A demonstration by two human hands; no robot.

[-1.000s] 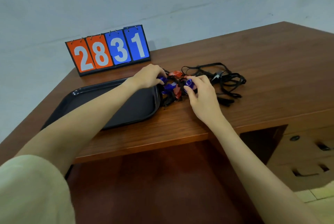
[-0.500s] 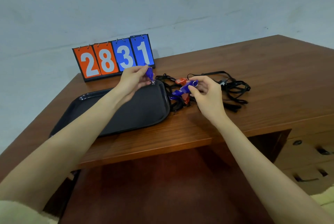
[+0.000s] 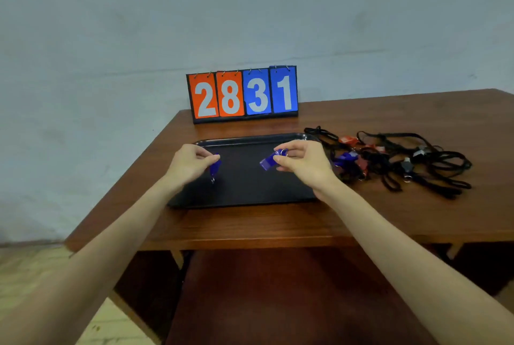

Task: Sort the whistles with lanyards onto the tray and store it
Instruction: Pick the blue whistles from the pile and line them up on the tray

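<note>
1. Two blue whistles are up over the tray (image 3: 250, 140), one in each hand. The left whistle (image 3: 215, 166) hangs nearly upright with a small metal ring at its bottom end, above the tray's left half.
2. The left hand (image 3: 189, 164) pinches that whistle at its top between thumb and fingertips, fingers curled in tight.
3. Over on the other side, the right whistle (image 3: 267, 162) lies tilted, mouthpiece end pointing left and down, above the tray's right half.
4. The right hand (image 3: 301, 164) grips it at the ring end, thumb and forefinger closed narrow around it, the other fingers curled.
5. Whether either whistle touches the tray floor, I cannot tell.
6. The tray is black and sits on the wooden desk (image 3: 278, 222), its short side near the front edge.
7. Just right of the tray lies the pile (image 3: 389, 161): another blue whistle, red ones, and tangled black lanyards sprawling rightward.
8. Behind the tray stands the flip scoreboard (image 3: 242, 94), reading 2831, against the pale wall.
</note>
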